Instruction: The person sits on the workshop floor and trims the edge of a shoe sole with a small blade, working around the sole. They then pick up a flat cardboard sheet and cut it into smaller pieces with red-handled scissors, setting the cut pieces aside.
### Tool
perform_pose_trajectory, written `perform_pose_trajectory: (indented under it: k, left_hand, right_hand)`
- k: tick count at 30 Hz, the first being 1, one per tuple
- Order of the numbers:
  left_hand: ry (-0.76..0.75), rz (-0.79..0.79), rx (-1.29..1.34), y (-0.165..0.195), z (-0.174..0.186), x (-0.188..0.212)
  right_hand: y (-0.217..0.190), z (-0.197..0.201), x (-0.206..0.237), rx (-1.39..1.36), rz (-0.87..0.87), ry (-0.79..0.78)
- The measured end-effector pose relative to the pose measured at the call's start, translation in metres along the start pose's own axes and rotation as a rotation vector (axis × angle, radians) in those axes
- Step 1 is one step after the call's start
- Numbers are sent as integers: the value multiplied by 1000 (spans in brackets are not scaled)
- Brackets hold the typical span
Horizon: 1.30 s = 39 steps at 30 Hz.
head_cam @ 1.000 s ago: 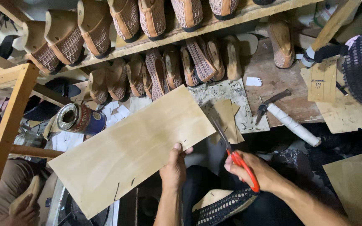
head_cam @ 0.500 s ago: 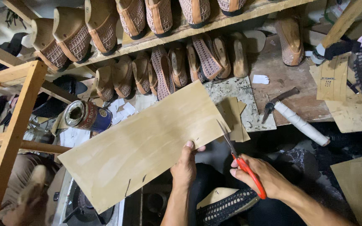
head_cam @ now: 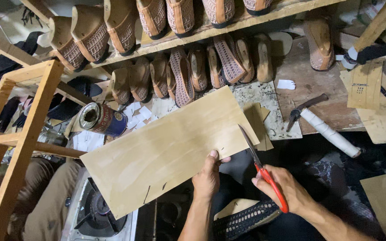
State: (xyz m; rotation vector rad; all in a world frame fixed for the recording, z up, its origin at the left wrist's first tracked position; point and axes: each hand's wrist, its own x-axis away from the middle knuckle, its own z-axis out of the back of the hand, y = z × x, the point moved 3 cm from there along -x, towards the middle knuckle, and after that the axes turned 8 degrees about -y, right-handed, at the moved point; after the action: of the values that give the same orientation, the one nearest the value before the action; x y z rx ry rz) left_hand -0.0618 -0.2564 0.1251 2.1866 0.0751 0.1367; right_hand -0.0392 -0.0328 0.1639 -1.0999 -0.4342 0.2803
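My left hand [head_cam: 208,177] grips the near edge of a large tan sheet [head_cam: 166,149], thumb on top, holding it up flat over my lap. The sheet has a few short slits near its lower left edge. My right hand [head_cam: 286,189] holds red-handled scissors [head_cam: 260,163], blades pointing up and away, the tip just off the sheet's right edge. The blades look nearly closed. A shoe with a woven black upper [head_cam: 246,216] lies on my lap under both hands.
Two rows of shoes on lasts [head_cam: 193,67] fill the wooden shelves ahead. A blue tin can [head_cam: 103,119] lies on its side at left, a hammer [head_cam: 306,107] and white roll [head_cam: 329,131] at right. A wooden frame [head_cam: 23,134] stands left, a gas stove [head_cam: 99,212] below.
The sheet and both hands have shifted slightly right and lower in view. The scissors stay beside the sheet's right edge, still gripped.
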Motion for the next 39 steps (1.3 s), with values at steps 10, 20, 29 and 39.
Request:
perform_pose_trajectory:
  k: [10, 20, 29, 39]
  left_hand:
    - [77, 289, -143, -3, 0, 16]
    - [86, 326, -89, -18, -2, 27]
    - [138, 347, -478, -3, 7, 30]
    - [91, 243, 81, -4, -41, 43]
  right_hand:
    - [2, 0, -6, -90, -123, 40]
    - [8, -3, -9, -15, 6, 116]
    - [1, 19, -1, -501, -148, -297]
    - [14, 26, -20, -283, -118, -174]
